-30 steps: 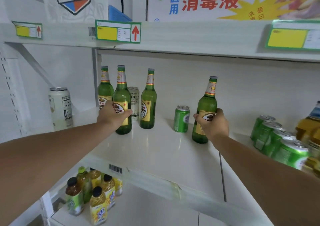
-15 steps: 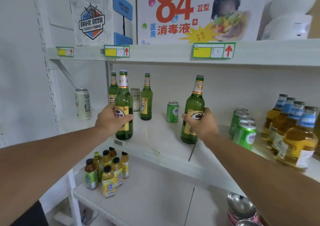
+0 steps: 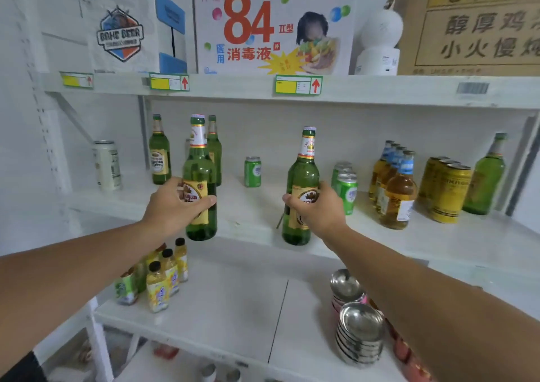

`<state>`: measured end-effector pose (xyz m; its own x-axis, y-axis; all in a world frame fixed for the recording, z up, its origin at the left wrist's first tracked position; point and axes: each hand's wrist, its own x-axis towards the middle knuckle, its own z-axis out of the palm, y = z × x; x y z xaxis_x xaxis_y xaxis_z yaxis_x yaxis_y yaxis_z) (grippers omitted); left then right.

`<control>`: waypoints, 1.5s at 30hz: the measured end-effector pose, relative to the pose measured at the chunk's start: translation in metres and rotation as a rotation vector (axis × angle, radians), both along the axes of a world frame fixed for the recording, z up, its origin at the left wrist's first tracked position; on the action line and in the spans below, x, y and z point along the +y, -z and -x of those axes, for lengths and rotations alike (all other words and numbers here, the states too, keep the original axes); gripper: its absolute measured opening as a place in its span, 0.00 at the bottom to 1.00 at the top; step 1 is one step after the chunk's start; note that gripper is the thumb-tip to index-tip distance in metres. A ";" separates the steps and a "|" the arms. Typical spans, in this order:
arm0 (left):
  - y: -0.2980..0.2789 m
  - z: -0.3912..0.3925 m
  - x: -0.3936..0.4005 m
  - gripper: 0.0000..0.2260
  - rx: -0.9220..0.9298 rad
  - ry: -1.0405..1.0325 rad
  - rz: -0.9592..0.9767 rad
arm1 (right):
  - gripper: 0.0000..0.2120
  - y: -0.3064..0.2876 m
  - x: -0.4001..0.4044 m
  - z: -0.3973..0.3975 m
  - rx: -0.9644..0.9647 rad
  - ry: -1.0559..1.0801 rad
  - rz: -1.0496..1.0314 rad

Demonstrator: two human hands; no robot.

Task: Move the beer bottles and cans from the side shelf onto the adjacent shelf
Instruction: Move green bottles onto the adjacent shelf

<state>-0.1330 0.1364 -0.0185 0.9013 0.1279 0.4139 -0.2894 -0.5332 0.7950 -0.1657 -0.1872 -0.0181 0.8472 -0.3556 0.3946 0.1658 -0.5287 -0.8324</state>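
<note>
My left hand (image 3: 175,206) grips a green beer bottle (image 3: 200,168) by its label, held clear of the shelf's front edge. My right hand (image 3: 318,212) grips a second green beer bottle (image 3: 304,177), its base hanging in front of the shelf edge (image 3: 251,235). Farther back on the left part of the shelf stand two more green bottles (image 3: 159,153) (image 3: 214,147), a silver can half hidden behind them, a white can (image 3: 106,165) in the corner and a small green can (image 3: 252,171).
On the right part of the shelf stand green cans (image 3: 347,188), amber bottles with blue caps (image 3: 397,188), yellow cans (image 3: 447,188) and a green bottle (image 3: 486,174). Cardboard boxes sit on the shelf above. Below are yellow drink bottles (image 3: 159,279) and stacked steel bowls (image 3: 361,335).
Both hands have pulled their bottles toward me, off the shelf surface and past its front edge. The view has drawn back, showing more of the right shelf section.
</note>
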 end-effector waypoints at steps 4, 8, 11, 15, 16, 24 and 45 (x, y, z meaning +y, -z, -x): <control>0.007 0.017 -0.019 0.27 0.017 0.134 0.004 | 0.29 0.004 -0.008 0.051 -0.009 0.086 0.026; 0.013 0.036 -0.061 0.29 0.003 0.246 0.027 | 0.29 0.002 -0.037 0.104 -0.039 0.166 0.006; 0.010 0.052 -0.103 0.27 0.006 0.350 0.038 | 0.30 -0.005 -0.073 0.143 -0.045 0.253 0.065; -0.001 0.073 -0.167 0.25 -0.006 0.466 0.044 | 0.31 -0.016 -0.134 0.185 -0.044 0.375 0.100; -0.004 0.078 -0.185 0.25 -0.006 0.488 0.048 | 0.32 -0.018 -0.151 0.194 -0.039 0.404 0.106; -0.016 0.124 -0.343 0.23 0.012 0.649 0.014 | 0.31 -0.009 -0.292 0.249 -0.034 0.539 0.055; -0.026 0.092 -0.564 0.28 0.020 0.713 -0.051 | 0.34 -0.008 -0.450 0.188 -0.001 0.499 -0.013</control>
